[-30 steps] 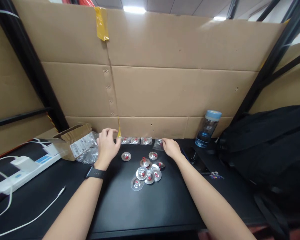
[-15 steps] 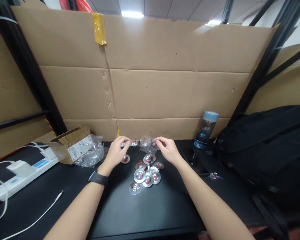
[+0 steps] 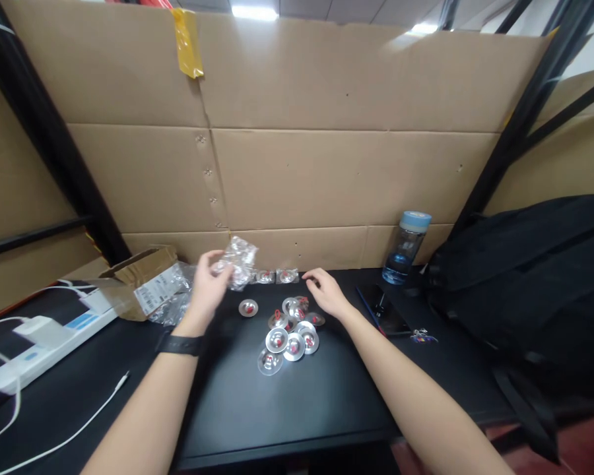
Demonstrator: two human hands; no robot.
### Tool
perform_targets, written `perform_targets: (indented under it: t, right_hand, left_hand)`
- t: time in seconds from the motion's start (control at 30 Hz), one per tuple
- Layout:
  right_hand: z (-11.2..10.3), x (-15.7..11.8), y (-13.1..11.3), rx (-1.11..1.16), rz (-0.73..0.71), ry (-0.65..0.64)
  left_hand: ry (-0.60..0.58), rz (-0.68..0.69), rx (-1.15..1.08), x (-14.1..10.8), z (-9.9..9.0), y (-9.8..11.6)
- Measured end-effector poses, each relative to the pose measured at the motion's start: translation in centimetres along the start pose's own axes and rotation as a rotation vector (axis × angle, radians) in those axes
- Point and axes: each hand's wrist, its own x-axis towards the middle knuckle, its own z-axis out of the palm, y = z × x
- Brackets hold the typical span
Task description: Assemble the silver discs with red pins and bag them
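My left hand (image 3: 210, 284) is closed on a crumpled clear plastic bag (image 3: 240, 258), lifted above the table's back edge. At the right end of a row of wrapped pieces is my right hand (image 3: 324, 290), fingers curved and slightly apart, nothing visible in them. Small metal finger cymbals (image 3: 294, 346) with domed middles and red loops lie overlapping in a pile between my arms. A single finger cymbal (image 3: 248, 308) sits apart, near my left hand. Along the cardboard, the row includes one wrapped piece (image 3: 287, 276) and another wrapped piece (image 3: 265, 277); the bag partly covers its left end.
On the left stand an open cardboard box (image 3: 151, 284) with clear plastic wrap beside it, a white power strip (image 3: 49, 346) and a white cable (image 3: 86, 422). A water bottle (image 3: 406, 247), phone (image 3: 389, 310), keyring (image 3: 422, 336) and black backpack (image 3: 529, 284) are on the right.
The clear plastic bag, earlier by my right hand, is now in my left hand, raised and farther left. The wrapped row is more exposed. My right hand has stayed nearly in place.
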Motion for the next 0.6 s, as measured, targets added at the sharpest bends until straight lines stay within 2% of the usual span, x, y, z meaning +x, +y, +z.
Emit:
perform_targets:
  t: [0.1,0.17,0.23,0.33,0.43,0.6]
  right_hand:
    - [0.5,0.6,1.6,-0.150,0.010,-0.125]
    - [1.1,1.2,2.2,-0.228,0.040,-0.197]
    - [1.5,1.9,2.6,-0.292,0.071,-0.251]
    - [1.6,2.3,2.9,-0.371,0.094,-0.304]
    - [1.0,2.2,2.6,-0.449,0.096,-0.298]
    - [-1.0,1.4,2.2,-0.573,0.133,-0.197]
  left_hand:
    - [0.201,-0.087,0.172,1.7,-3.3,-1.4]
    - [0.330,-0.111,0.295,2.0,-4.8,-2.0]
    - [0.431,-0.105,0.402,1.8,-5.4,-2.2]
    - [0.535,-0.047,0.583,1.1,-5.1,-2.1]
    - [0.561,0.060,0.697,0.7,-4.3,-1.8]
    - [0.481,0.190,0.662,0.3,-3.0,-0.7]
